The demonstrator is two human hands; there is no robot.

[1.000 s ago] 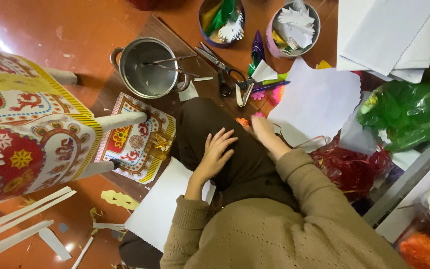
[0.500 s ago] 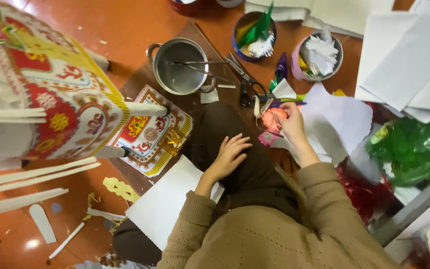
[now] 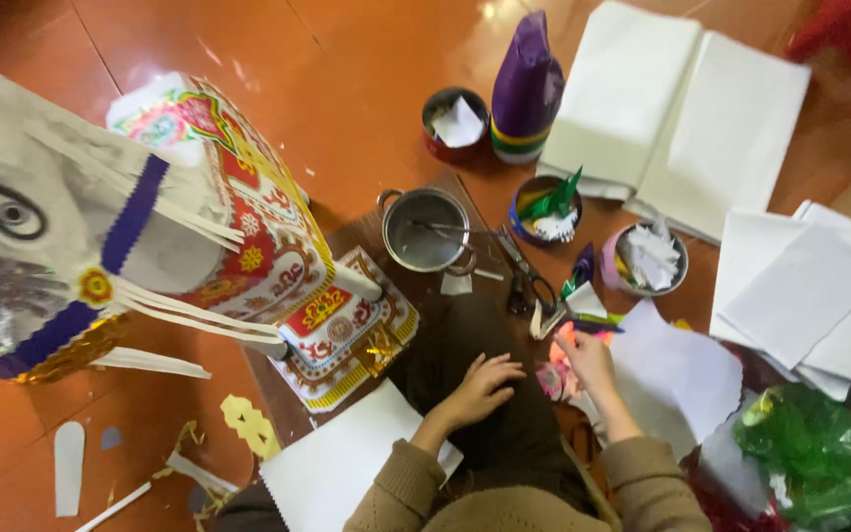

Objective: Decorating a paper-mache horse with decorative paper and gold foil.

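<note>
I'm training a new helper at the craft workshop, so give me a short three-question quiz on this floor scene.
1. True or false: the left hand rests flat on the dark trouser leg.
2. What is the right hand touching? A) the steel pot B) the pink paper scraps C) the purple cone
3. Which tool lies on the floor between the steel pot and the bowl with a green paper piece?

Key
1. True.
2. B: the hand is at the pink scraps beside the lilac sheet.
3. The scissors.
</note>
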